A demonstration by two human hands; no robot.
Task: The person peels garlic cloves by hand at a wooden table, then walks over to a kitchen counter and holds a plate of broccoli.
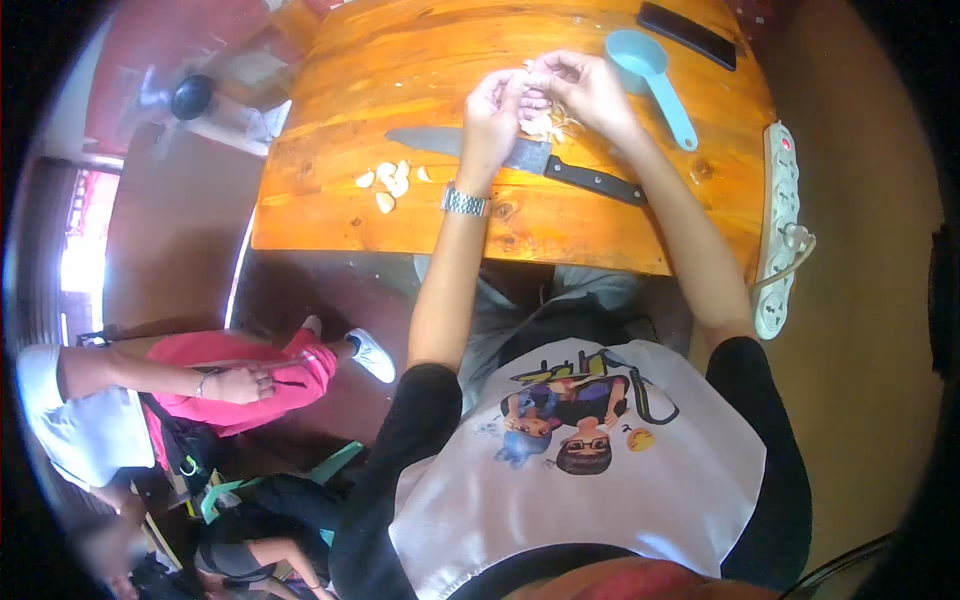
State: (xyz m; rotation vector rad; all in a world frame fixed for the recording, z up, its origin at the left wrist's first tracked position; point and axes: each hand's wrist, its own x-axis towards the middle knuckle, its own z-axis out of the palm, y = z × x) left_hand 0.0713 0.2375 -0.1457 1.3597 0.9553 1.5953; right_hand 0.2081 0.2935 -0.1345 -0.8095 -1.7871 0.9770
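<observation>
My left hand (495, 105), with a metal watch on its wrist, and my right hand (585, 85) meet over the wooden table. The fingers of both are closed in a pinch on what looks like a garlic clove, mostly hidden by the fingertips. Below them lies a small heap of pale garlic skins (545, 126). A knife (598, 182) with a black handle lies crosswise under my left wrist, its blade pointing left and partly covered. Several peeled garlic cloves (398, 180) rest to the left, near the table's front edge.
A light-blue measuring cup (637, 62) and a black phone-like slab (687, 35) lie on the wooden table (330, 215) at the right. A white power strip (782, 230) with a plugged cable runs along the right edge. People (240, 375) are at the lower left.
</observation>
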